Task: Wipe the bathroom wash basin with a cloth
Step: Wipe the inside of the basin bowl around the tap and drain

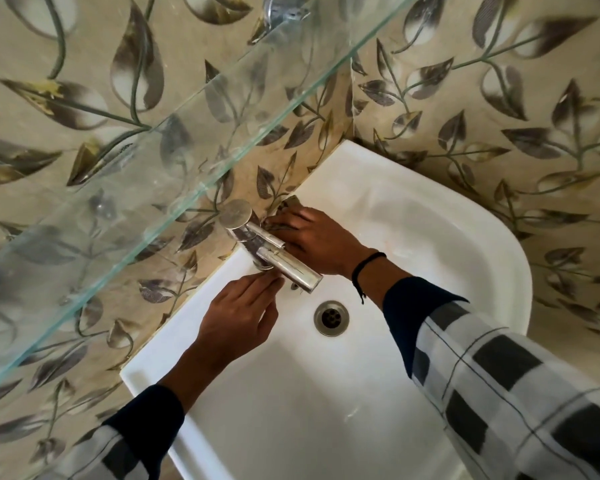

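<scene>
So the white wash basin sits tight against the leaf-patterned wall tiles, with a chrome tap on its back edge and the spout pointing out toward the drain. The cloth is a small greyish wad on that same back edge, right up against the wall and just beside the tap, mostly hidden under the right hand. That hand's grip is wide, fingers fairly straight and pressing flat on the cloth, not curled round it as far as I can see. There's a black thread band on that wrist. The left hand is on the other side of the tap, also on the back edge. Its grip is wide too, with straight fingers touching the rim near the tap's base, holding nothing. A glass shelf runs slantwise above, over the upper left
</scene>
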Action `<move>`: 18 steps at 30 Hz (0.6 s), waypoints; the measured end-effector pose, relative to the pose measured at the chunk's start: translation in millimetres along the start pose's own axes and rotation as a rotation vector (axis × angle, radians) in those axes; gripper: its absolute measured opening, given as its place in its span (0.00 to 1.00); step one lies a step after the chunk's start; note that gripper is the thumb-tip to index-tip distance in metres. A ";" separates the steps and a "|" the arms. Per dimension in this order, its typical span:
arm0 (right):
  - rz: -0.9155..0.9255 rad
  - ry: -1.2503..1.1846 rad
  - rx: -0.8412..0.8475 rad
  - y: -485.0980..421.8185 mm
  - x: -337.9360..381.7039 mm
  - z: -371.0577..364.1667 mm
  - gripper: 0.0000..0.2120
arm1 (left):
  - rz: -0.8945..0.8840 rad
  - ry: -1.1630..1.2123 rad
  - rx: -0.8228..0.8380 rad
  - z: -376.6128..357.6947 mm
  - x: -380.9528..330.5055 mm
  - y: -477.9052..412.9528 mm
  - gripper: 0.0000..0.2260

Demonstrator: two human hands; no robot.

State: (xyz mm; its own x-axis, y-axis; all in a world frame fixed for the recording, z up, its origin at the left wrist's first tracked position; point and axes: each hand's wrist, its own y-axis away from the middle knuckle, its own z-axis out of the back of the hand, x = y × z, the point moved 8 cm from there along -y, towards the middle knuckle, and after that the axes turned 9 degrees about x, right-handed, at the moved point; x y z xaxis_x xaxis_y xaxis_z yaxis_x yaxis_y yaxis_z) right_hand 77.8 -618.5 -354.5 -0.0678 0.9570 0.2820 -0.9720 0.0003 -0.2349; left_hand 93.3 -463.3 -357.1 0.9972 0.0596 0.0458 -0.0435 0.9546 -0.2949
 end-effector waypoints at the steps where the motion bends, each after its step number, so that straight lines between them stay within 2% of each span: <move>1: 0.061 0.024 0.011 2.3 -1.1 1.0 0.17 | 0.001 0.002 0.003 -0.6 -0.1 0.1 0.14; 3: 0.141 0.086 0.064 6.3 -10.8 1.8 0.18 | 0.004 0.013 0.006 0.1 0.2 0.2 0.14; 5: 0.099 0.148 0.111 6.6 -35.3 2.5 0.19 | 0.006 0.025 0.006 2.2 -0.4 -1.2 0.14; 10: -0.407 0.209 0.079 10.4 -110.2 14.1 0.21 | 0.016 0.044 0.010 4.5 -0.7 -2.3 0.14; 14: -0.663 0.159 -0.036 22.8 -106.2 16.0 0.23 | 0.022 0.051 0.005 4.6 -0.8 -2.6 0.14; 16: -0.601 0.138 -0.019 22.7 -80.8 7.7 0.23 | 0.017 0.042 0.009 4.5 -1.3 -2.7 0.14; 18: -0.384 0.169 0.071 23.2 -45.0 -7.8 0.22 | 0.011 0.036 0.007 4.9 -0.7 -2.9 0.14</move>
State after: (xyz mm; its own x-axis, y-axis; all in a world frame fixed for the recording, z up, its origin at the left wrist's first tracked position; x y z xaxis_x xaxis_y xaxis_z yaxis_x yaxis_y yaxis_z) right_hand 60.0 -659.4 -380.0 0.3346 0.9252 0.1787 -0.9329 0.3521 -0.0760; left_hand 92.4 -464.7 -351.6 0.9982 0.0596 0.0086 -0.0546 0.9559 -0.2885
